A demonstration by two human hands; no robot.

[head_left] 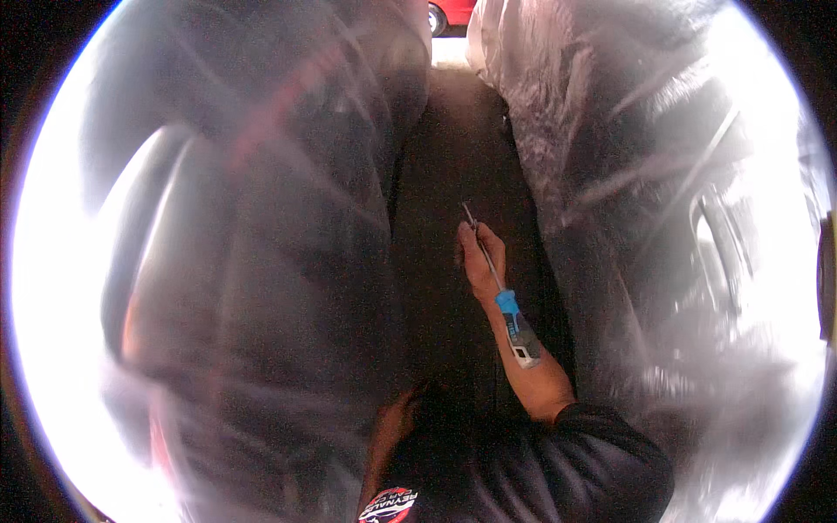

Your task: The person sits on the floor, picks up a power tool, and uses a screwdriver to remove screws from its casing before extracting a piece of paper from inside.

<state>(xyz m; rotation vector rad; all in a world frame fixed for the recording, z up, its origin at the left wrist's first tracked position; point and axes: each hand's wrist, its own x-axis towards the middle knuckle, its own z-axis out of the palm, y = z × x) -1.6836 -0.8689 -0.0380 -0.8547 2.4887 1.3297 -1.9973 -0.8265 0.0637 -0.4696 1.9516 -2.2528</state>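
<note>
In the dark gap at the middle, my right hand (479, 261) is closed around the thin metal shaft of a screwdriver (506, 302), close to its tip. The blue and grey handle points back along my forearm. A small dark piece shows by the fingertips, too small to name. Lower left, part of my left forearm (392, 427) shows before it runs into deep shadow; the left hand itself cannot be seen.
Creased, see-through plastic sheeting (261, 235) hangs over a large dark shape on the left. More sheeting (628, 174) covers the right side. A dark floor strip (458, 139) runs between them toward a bright opening, where a red car (458, 10) shows.
</note>
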